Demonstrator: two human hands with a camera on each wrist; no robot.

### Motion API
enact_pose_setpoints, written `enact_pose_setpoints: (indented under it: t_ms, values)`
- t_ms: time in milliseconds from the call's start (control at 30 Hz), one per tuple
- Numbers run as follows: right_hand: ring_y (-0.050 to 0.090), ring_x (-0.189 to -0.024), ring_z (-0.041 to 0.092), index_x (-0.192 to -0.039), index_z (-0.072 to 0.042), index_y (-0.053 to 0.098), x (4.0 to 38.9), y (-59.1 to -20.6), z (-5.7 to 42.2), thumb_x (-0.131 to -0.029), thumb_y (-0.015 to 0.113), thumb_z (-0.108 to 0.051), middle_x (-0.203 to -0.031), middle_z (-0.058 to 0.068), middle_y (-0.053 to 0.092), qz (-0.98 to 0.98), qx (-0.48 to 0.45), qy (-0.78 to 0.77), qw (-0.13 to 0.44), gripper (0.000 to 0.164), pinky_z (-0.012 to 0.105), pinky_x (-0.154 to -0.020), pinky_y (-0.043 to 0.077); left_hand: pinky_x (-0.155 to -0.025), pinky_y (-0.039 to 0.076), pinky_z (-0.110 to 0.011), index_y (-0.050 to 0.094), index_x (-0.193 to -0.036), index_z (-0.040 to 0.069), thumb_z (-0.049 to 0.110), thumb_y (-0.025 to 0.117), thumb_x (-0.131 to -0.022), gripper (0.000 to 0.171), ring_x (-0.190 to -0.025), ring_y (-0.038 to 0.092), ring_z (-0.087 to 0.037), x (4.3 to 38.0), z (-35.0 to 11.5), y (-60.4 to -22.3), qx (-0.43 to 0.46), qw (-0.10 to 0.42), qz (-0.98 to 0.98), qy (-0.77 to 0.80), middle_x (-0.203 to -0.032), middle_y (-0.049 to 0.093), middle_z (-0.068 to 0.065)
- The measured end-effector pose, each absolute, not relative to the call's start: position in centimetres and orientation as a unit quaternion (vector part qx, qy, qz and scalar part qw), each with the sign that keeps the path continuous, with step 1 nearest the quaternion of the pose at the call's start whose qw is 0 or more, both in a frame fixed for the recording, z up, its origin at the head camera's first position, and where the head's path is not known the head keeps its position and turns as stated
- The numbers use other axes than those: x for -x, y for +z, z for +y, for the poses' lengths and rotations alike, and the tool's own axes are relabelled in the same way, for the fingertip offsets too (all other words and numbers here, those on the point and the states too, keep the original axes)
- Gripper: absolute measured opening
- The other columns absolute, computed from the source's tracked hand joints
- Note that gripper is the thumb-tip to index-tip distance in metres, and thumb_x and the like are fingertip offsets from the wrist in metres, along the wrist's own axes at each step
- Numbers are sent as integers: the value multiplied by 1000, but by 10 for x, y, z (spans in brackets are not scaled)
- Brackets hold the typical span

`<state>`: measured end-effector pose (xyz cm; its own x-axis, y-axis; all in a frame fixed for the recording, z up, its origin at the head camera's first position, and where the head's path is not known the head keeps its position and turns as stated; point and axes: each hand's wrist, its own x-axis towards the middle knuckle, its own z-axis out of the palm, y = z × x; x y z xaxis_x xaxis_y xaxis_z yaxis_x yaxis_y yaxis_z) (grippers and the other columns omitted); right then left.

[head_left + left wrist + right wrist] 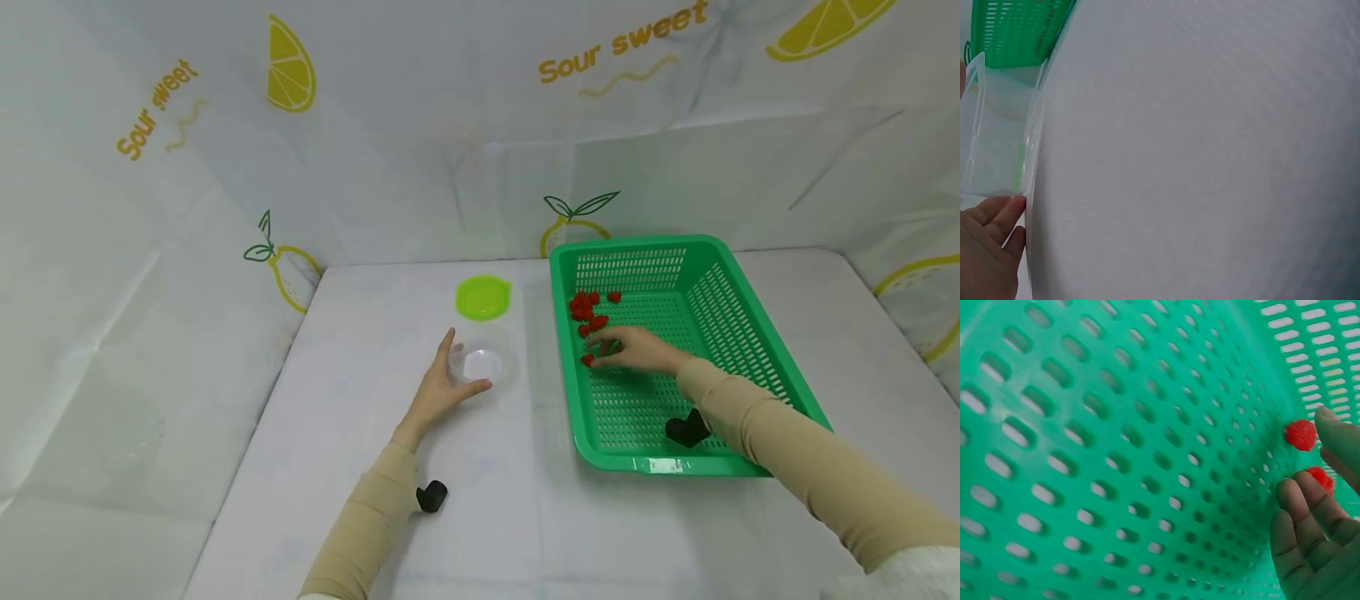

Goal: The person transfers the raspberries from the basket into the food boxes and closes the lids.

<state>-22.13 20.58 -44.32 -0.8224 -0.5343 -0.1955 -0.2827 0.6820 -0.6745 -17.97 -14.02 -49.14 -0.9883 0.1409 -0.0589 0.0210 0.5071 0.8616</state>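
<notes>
A clear plastic container [480, 364] stands on the white table. My left hand [442, 390] holds it from the left, thumb on the near side and fingers on the far side; the left wrist view shows fingertips against the container wall [997, 131]. Inside the green basket [622, 460] is my right hand [633, 348], its thumb and fingers apart above the mesh floor. One small red strawberry-like piece [587, 361] lies close to its fingertips. In the right wrist view, one red piece [1302, 434] is near the thumb and another [1320, 479] is partly hidden behind the fingers.
Several more red pieces [582, 306] lie along the basket's left side. A lime-green lid [483, 297] lies behind the container. White cloth [420, 167] with lemon prints rises behind the table. Black devices [432, 497] are worn at both wrists.
</notes>
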Motion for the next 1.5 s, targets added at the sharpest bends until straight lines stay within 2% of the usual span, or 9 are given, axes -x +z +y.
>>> enact_pose_setpoints:
  t_ms: [200,300,633,833,1100,1267,1367,1500]
  values:
    - [54,-96,25,-118,-5,61,222,-453,198,-85,67,-21,-108,14,59,900,248,-307,186,37,38,-79,47,-112,26,-53,9,-147,40,49,79,-67,107,-141,28,-29,180,-139,-490,-34,77,859,504,-152,29,-7]
    - [54,-95,25,-115,-3,62,222,-455,196,-84,67,-19,-106,15,59,903,251,-298,179,35,40,-79,47,-112,27,-53,10,-146,41,47,80,-66,107,-139,30,-29,179,-139,-488,-27,83,859,505,-151,31,-9]
    - [57,-99,29,-109,-3,62,227,-456,198,-83,68,-15,-107,14,63,904,244,-304,177,29,46,-85,48,-111,28,-52,12,-147,40,47,81,-65,107,-138,32,-29,183,-140,-488,-31,86,851,516,-149,33,-9]
    - [58,-95,26,-109,-3,62,229,-456,197,-83,66,-12,-104,13,64,906,245,-302,167,28,43,-81,49,-113,26,-51,11,-143,48,49,81,-64,106,-139,30,-27,183,-140,-489,-31,86,850,520,-150,32,-7]
    - [57,-101,35,-111,-1,63,229,-455,195,-84,66,-11,-111,18,59,913,234,-298,154,29,48,-84,49,-113,25,-51,12,-147,40,50,81,-64,108,-141,27,-27,184,-141,-489,-36,90,850,518,-151,30,-7]
    - [59,-101,32,-112,-1,63,229,-451,195,-83,64,-6,-114,18,62,913,227,-299,161,29,45,-83,50,-113,26,-52,10,-147,40,50,80,-65,108,-141,27,-28,185,-140,-486,-37,95,854,510,-152,28,-7]
    - [59,-98,29,-111,-3,63,230,-450,195,-82,64,-5,-111,16,64,912,230,-297,164,29,43,-81,50,-112,26,-52,10,-145,44,50,80,-65,107,-141,27,-27,185,-141,-486,-32,98,856,507,-152,28,-7]
    - [58,-94,26,-109,-6,63,230,-451,194,-81,63,-5,-106,14,65,913,230,-292,169,28,40,-78,49,-112,26,-52,10,-146,42,49,81,-65,108,-141,27,-28,183,-142,-486,-31,96,856,506,-152,27,-8]
